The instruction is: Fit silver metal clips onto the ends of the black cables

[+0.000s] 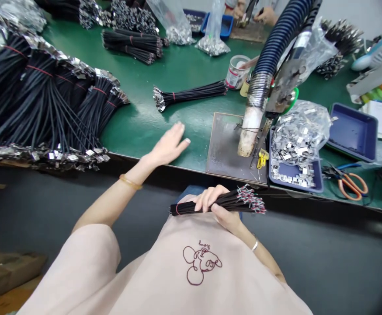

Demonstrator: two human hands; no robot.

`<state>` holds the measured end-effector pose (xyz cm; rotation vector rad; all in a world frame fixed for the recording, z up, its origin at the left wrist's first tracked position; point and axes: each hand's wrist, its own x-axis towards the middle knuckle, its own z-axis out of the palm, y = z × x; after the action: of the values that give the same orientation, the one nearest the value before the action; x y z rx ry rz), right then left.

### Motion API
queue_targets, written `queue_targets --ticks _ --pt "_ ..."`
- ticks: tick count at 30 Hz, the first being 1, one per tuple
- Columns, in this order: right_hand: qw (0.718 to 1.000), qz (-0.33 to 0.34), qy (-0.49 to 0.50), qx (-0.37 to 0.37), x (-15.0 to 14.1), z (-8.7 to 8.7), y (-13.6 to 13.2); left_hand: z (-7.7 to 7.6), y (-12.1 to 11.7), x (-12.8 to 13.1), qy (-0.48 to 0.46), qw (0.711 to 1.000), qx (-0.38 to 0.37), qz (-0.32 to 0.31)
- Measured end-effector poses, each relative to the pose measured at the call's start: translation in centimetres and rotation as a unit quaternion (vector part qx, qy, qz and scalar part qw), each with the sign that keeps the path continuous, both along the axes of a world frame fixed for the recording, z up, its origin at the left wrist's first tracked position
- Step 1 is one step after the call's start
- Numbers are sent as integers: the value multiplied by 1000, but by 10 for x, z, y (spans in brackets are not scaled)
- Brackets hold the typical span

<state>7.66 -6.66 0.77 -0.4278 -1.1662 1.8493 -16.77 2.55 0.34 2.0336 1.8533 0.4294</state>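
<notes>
My left hand (168,144) is stretched over the front edge of the green table, palm down and fingers spread, with nothing in it. In front of my shirt, my right hand (222,209) grips a bundle of black cables (233,201). That bundle lies roughly level; its right end shows bare red and whitish wire ends, and a red band circles its left end. Beyond my left hand, another banded cable bundle (194,94) rests on the table, with silvery metal connectors at its left end.
Banded cables with metal ends (46,96) are heaped at the left. A black extraction hose (269,57) hangs over a dark board (225,144). Right of it are a blue tray of metal parts (318,177), orange-handled pliers (351,186) and a blue tray (353,131). Another person's hands (266,16) show across the table.
</notes>
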Motion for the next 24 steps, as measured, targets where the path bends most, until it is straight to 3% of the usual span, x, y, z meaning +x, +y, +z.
queue_targets --ticks 2,4,6,8,10,12,15,17,21,24 --pt "999 -39 -29 -11 8 1 0 -1 -10 15 -10 994 -17 -108" --pt "997 -60 -45 -28 15 1 3 8 -39 20 -104 966 -69 -226" --pt "996 -61 -32 -53 15 1 6 23 -69 15 -207 931 -138 -267" --pt "995 -50 -1 -83 7 -2 9 36 -91 11 -270 948 -82 -144" --pt "992 -44 20 -119 -7 -4 10 37 -103 15 -313 939 -101 -98" --pt "984 -49 15 -170 -21 -8 10 25 -112 30 -379 902 -186 -91" --pt "965 -47 -4 -257 -36 -14 9 1 -125 58 -467 860 -203 36" --pt "956 -45 -5 -290 -40 -19 9 -12 -135 71 -488 835 -239 88" --pt "950 -28 12 -310 -41 -26 10 -18 -147 78 -523 799 -248 164" --pt "954 -7 14 -299 -38 -27 10 -15 -149 79 -531 797 -229 176"
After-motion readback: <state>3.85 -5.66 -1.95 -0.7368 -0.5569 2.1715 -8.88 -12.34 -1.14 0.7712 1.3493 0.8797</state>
